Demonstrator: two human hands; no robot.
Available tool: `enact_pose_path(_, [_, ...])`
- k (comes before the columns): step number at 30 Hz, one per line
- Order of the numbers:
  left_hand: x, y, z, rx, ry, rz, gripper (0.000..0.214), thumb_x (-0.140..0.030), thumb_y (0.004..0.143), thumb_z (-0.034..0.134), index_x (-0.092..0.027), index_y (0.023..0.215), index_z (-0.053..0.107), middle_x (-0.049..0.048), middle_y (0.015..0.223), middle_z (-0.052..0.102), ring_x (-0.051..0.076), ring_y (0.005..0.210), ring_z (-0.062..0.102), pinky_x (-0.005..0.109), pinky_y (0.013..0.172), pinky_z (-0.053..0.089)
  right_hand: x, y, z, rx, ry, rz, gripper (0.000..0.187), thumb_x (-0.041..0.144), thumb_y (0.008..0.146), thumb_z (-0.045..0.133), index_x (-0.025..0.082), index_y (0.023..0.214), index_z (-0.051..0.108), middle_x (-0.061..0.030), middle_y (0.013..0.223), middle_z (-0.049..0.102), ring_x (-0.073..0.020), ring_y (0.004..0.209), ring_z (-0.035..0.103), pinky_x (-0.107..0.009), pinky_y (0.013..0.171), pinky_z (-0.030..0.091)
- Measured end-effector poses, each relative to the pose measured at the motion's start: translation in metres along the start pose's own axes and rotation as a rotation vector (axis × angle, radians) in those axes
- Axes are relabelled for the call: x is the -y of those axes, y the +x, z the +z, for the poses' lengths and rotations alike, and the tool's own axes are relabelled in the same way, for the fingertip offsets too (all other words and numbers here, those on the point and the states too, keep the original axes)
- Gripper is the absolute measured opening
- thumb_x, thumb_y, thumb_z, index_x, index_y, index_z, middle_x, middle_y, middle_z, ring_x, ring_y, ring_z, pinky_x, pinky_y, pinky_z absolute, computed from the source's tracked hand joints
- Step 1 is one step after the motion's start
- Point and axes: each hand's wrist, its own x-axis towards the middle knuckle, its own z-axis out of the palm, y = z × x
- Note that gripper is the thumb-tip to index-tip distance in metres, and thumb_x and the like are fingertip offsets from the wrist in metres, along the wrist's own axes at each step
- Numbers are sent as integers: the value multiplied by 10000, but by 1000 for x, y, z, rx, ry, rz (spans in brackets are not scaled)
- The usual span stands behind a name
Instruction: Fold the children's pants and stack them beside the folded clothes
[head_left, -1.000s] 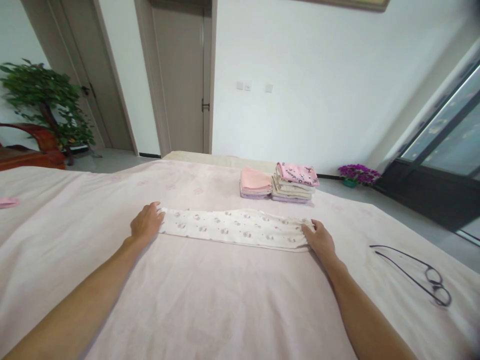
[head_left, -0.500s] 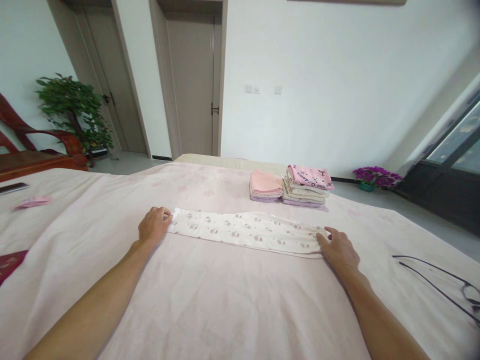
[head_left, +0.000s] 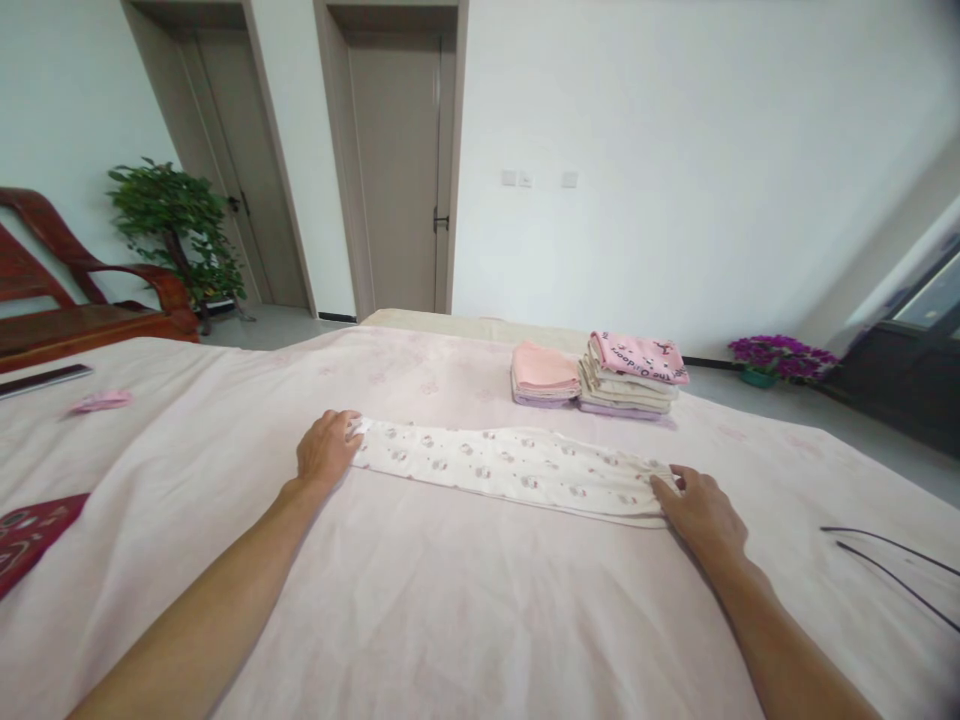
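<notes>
A long, narrow folded white cloth with small printed figures (head_left: 510, 465) lies across the pale pink bedspread (head_left: 450, 600). My left hand (head_left: 326, 452) rests at its left end, fingers curled onto the cloth's edge. At the right end my right hand (head_left: 701, 508) pinches the cloth's corner with thumb and fingers. Both forearms stretch out over the bed.
Two stacks of folded clothes stand behind the cloth: a peach one (head_left: 541, 373) and a taller one with a pink top (head_left: 631, 376). Thin black eyeglass arms (head_left: 892, 560) lie at the right. A pink scrap (head_left: 101, 401), dark phone (head_left: 45, 380) and red item (head_left: 30, 530) lie left.
The view has swung left, so everything sits further right and the glasses are mostly cut off. Both hands stay at the cloth's ends, with the left fingers curled tighter.
</notes>
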Motion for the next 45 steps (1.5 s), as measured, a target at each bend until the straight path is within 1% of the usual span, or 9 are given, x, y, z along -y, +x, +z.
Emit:
enact_pose_path(4, [-1,-2,0,-33,12,7,293,-358,881,560,-269,1150,634,53,1117,628,213,1032,615,292,803,466,-2,3,3,-14,5,-9,631,615,875,391,193,1302,587,-152,1233,611,-338,1098,599,-474,868,499])
enact_pose_path(11, [0,3,2,162,-59,-123,299,-449,917,491,-258,1061,671,57,1098,658,212,965,648,296,743,479,-3,4,3,-15,-2,-20,631,600,878,392,188,1317,582,-152,1234,617,-341,1105,594,-465,869,492])
enact_pose_path(16, [-3,4,1,109,-43,-93,250,-422,916,498,-253,993,666,53,1109,657,205,1003,642,274,755,478,-4,4,5,-11,-17,-26,627,604,885,390,192,1318,581,-151,1237,619,-339,1104,593,-454,851,492])
enact_pose_path(18, [-5,5,1,52,-28,-63,231,-396,930,481,-247,1006,640,55,1096,673,204,1022,638,271,778,469,-3,4,5,-16,-21,-30,619,590,891,390,186,1320,580,-155,1246,617,-334,1109,592,-448,855,489])
enact_pose_path(20, [-7,6,0,37,-17,-85,249,-399,953,444,-244,1064,603,57,1053,700,211,986,652,280,770,460,-2,2,4,-28,-25,-29,614,582,895,391,180,1318,582,-156,1259,611,-328,1114,589,-444,870,485])
enact_pose_path(25, [-10,15,3,132,-11,-184,332,-458,979,361,-260,1177,539,72,1017,733,242,899,682,298,710,442,2,-3,2,-66,-37,-33,592,572,907,376,194,1311,588,-147,1245,609,-319,1114,581,-436,890,477])
enact_pose_path(35, [-3,23,-1,291,-7,-214,307,-463,906,432,-280,1061,623,63,1074,738,268,954,679,314,718,474,1,-1,3,-72,-52,-21,568,566,916,380,213,1307,595,-141,1192,617,-305,1078,587,-439,893,470])
enact_pose_path(40, [-1,21,2,291,44,-151,360,-467,912,385,-251,1072,625,110,1026,737,316,930,680,359,692,470,7,-7,-4,-54,-36,-4,564,572,915,398,212,1303,594,-140,1195,619,-304,1072,595,-437,884,476])
enact_pose_path(45, [0,18,3,269,5,-143,365,-466,905,423,-250,1139,603,113,1049,735,318,925,678,379,714,475,10,-12,-7,-60,-23,13,538,561,919,412,223,1296,592,-132,1196,644,-309,1094,600,-458,922,459])
